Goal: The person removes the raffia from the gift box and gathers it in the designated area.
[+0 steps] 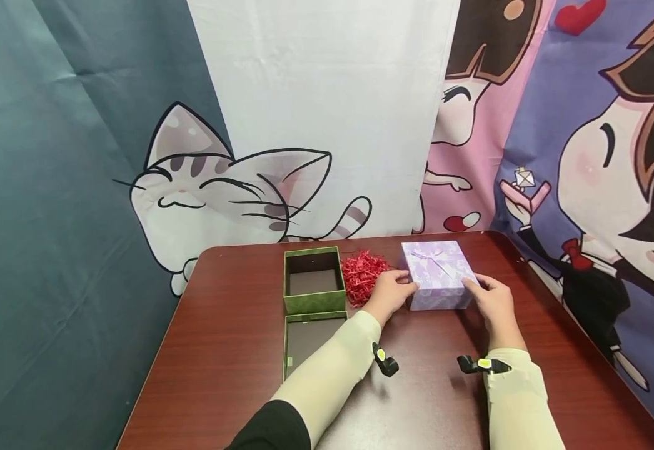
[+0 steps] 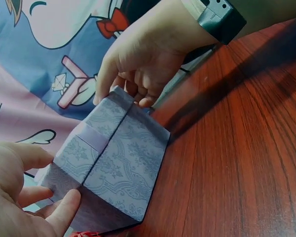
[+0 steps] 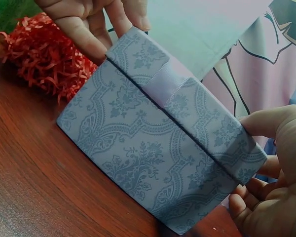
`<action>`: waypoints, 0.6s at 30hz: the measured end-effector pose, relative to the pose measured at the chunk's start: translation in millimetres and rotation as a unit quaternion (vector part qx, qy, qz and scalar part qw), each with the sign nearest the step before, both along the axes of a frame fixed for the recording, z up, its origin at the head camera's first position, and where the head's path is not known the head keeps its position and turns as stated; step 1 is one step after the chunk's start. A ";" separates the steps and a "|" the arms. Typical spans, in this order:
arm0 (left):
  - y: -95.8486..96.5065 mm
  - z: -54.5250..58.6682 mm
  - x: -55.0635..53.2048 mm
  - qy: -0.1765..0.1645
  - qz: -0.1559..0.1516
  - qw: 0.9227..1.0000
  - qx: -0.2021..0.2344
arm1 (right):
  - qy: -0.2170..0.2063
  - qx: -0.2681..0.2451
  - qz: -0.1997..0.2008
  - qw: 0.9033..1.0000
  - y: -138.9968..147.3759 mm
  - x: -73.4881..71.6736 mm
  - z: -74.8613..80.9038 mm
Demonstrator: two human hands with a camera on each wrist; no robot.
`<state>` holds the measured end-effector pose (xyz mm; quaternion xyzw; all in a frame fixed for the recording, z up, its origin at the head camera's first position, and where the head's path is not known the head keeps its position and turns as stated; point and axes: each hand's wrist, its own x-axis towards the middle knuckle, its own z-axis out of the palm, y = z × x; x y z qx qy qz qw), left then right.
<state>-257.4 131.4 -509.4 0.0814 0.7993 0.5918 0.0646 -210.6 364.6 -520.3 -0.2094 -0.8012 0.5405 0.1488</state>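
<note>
A lavender gift box [image 1: 439,299] with a damask pattern stands on the table's right side. Its lid [image 1: 455,255], crossed by a pale ribbon bow [image 1: 432,257], sits over the base with a dark seam showing between them. At the lid's left front corner, my left hand [image 1: 390,294] grips the edge, thumb at the front and fingers around the side. Opposite, my right hand [image 1: 494,307] holds the right front corner; in the right wrist view its index finger [image 3: 264,121] lies along the top edge and other fingers curl beneath the rim.
Left of the gift box lies a heap of red shredded paper [image 1: 363,275]. Beside it stands an open green box [image 1: 314,304], with a green lid [image 1: 304,340] lying inside-up in front, partly behind my left sleeve. A printed curtain [image 1: 327,81] hangs behind the table [image 1: 220,350].
</note>
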 end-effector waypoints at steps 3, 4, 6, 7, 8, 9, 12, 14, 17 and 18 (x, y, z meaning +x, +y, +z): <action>-0.5 2.0 0.0 -0.001 0.003 1.000 -0.005 | 0.004 0.010 0.002 1.000 -0.4 -0.2 0.1; -0.5 2.3 0.1 -0.001 0.004 1.000 -0.007 | 0.005 0.013 0.001 1.000 -0.5 -0.1 -0.1; -0.4 2.1 0.8 -0.002 0.004 1.000 -0.012 | 0.006 0.012 0.000 1.000 -0.7 0.3 -0.9; -0.3 1.8 1.1 -0.001 0.005 1.000 -0.012 | 0.007 0.010 -0.002 1.000 -0.7 0.4 -1.3; -0.1 1.5 1.4 -0.001 0.006 1.000 -0.010 | 0.007 0.007 -0.003 1.000 -0.6 0.5 -1.9; 0.1 1.1 1.8 0.000 0.006 1.000 -0.008 | 0.008 0.003 -0.004 1.000 -0.4 0.5 -2.6; 0.4 0.5 2.8 0.005 0.008 1.000 -0.003 | 0.016 -0.007 -0.007 1.000 -0.1 0.5 -4.3; 0.7 0.9 3.5 0.009 0.010 1.000 -0.001 | 0.020 -0.012 -0.011 1.000 0.1 0.1 -5.6; 1.4 1.7 4.9 0.016 0.014 1.000 -0.001 | 0.027 -0.024 -0.019 0.999 -0.7 0.3 -6.2; 1.8 1.7 5.4 0.018 0.016 1.000 -0.002 | 0.030 -0.025 -0.021 0.999 -0.9 0.3 -6.5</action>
